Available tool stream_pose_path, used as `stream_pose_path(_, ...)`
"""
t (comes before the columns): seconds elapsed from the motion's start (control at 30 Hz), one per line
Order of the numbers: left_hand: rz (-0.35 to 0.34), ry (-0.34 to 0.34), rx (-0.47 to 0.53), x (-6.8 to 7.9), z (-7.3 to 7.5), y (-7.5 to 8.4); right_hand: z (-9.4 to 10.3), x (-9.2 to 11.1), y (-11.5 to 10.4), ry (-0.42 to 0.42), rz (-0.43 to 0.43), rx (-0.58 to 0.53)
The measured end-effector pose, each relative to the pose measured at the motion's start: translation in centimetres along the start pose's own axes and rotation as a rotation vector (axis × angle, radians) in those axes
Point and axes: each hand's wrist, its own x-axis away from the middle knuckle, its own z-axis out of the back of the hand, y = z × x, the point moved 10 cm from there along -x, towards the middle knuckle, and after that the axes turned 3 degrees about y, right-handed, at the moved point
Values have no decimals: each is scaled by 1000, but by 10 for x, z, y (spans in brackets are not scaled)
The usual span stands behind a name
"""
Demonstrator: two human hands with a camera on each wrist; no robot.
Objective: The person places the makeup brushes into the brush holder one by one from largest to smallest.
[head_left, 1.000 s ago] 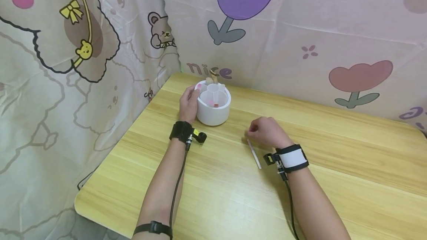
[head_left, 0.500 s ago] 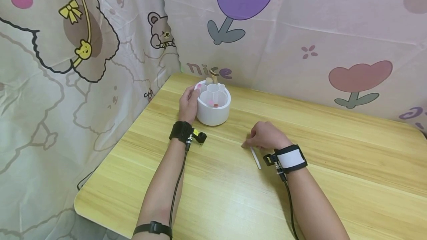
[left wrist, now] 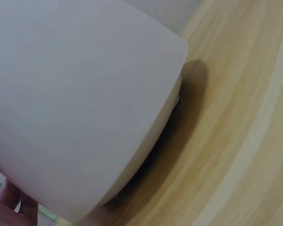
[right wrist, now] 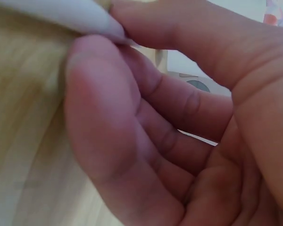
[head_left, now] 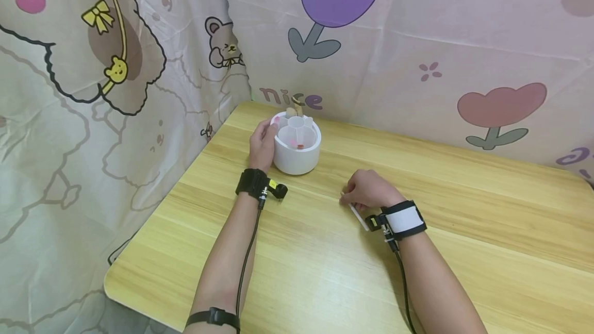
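A round white desk organizer [head_left: 297, 161] with clear dividers stands at the back left of the table. My left hand [head_left: 262, 146] holds it by its left side, thumb near the rim. Its smooth wall [left wrist: 80, 103] fills much of the left wrist view, with fingertips [left wrist: 9, 207] at the lower corner. In front and to the right, my right hand [head_left: 371, 189] pinches a slim white pen-like stick [head_left: 359, 217] between thumb and fingers. A small tan tip pokes out past the fingertips. The right wrist view shows the blurred white shaft [right wrist: 70, 14] at the pinch.
Inside the organizer sit small pink and reddish-brown pieces and tan-topped items [head_left: 297, 107]. The wooden table [head_left: 297, 272] ends at a patterned curtain [head_left: 408, 40] behind and on the left. Each wrist wears a strapped camera with a black cable [head_left: 248, 251].
The right hand has lowered slightly and taken hold of the white stick, whose near end has shifted right toward the wrist. The left hand and organizer have stayed put.
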Motion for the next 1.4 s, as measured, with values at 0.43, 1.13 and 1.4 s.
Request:
stream_pose_path(0.43, -8, 10, 12, -2, 2, 2, 10, -6, -8, 85, 56, -81)
stream_pose_path(1.13, 7, 48, -8, -3, 7, 1, 43, -6, -19, 317, 134, -479)
stream_pose_path(1.4, 13, 58, -13, -2, 7, 1, 53, -5, -21, 426, 168, -627)
